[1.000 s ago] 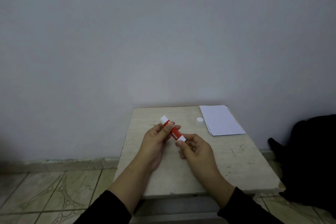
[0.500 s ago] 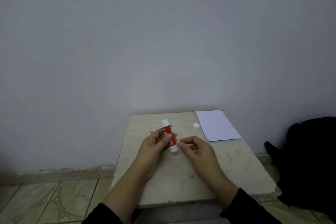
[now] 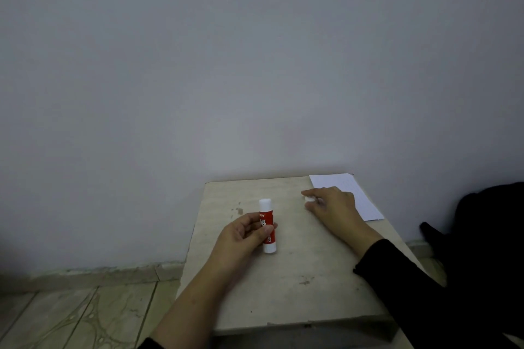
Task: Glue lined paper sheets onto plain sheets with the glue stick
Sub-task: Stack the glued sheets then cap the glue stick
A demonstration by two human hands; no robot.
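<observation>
A red and white glue stick (image 3: 267, 226) stands nearly upright over the small beige table (image 3: 283, 292), held by my left hand (image 3: 243, 238) around its red middle. My right hand (image 3: 331, 204) has reached to the far right of the table, and its fingertips pinch the small white cap (image 3: 309, 198). A stack of white paper sheets, lined sheet on top (image 3: 350, 193), lies at the table's back right corner, partly under my right hand.
The table stands against a plain grey wall (image 3: 255, 65). A black bag or cloth (image 3: 482, 235) sits on the floor to the right. Patterned floor tiles (image 3: 71, 317) lie to the left.
My right hand left the glue stick's base and reached right to the white cap. My left hand turned the glue stick upright. The view shifted downward and left.
</observation>
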